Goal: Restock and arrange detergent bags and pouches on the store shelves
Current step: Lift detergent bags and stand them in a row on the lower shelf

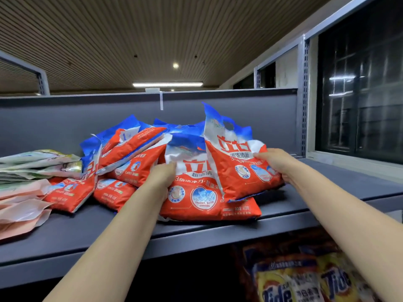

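Your view: dim store interior, lit by fluorescent tube [167,84] and round ceiling lamp [175,65] at upper centre. Glare streaks on dark window [357,83], upper right. Foil bags catch sheen. Lower frame falls into shadow. Wide-angle bending at edges; soft focus throughout.

Bare shelf [340,188] lies right of the red bags [135,162], and a bare strip runs along its near edge. The bag pile fills the middle back to the rear panel [54,125]. Flat pouches [26,184] block the left end.
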Available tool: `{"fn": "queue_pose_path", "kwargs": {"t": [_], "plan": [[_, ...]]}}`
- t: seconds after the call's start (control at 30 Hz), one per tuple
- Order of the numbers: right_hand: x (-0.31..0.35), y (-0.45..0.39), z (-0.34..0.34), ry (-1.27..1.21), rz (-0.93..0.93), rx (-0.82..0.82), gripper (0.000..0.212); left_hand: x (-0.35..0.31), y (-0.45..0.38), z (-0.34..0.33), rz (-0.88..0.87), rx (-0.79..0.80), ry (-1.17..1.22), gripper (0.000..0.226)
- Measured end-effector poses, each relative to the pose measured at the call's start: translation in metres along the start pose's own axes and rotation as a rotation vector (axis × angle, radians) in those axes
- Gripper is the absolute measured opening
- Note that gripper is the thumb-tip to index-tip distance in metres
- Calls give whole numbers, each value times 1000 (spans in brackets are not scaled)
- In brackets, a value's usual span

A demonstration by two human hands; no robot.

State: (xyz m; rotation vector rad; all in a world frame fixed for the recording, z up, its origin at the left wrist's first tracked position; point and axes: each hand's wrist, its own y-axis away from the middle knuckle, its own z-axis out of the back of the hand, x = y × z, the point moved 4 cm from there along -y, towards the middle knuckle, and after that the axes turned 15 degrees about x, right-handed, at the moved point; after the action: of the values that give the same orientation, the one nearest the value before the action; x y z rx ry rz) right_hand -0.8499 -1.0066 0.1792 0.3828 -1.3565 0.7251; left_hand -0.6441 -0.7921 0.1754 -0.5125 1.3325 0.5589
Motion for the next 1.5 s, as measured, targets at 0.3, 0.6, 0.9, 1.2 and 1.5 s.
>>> {"fn": "queue_pose_path", "kwargs": {"t": [0.3,0.6,0.9,1.2,1.5], "plan": [[31,83,6,201,325,-309,21,-16,71,2,-377,-512,-186,49],[-1,175,-18,149,450,-389,31,15,152,0,-504,-680,-142,49],[-88,203,-34,-102,403,-127,24,109,204,3,-569,-679,-21,47],[-190,194,-73,-62,85,43,7,204,200,20,-193,-650,-331,50],[-254,157,-131,-327,-202,-71,25,254,137,71,221,-630,-107,57]]}}
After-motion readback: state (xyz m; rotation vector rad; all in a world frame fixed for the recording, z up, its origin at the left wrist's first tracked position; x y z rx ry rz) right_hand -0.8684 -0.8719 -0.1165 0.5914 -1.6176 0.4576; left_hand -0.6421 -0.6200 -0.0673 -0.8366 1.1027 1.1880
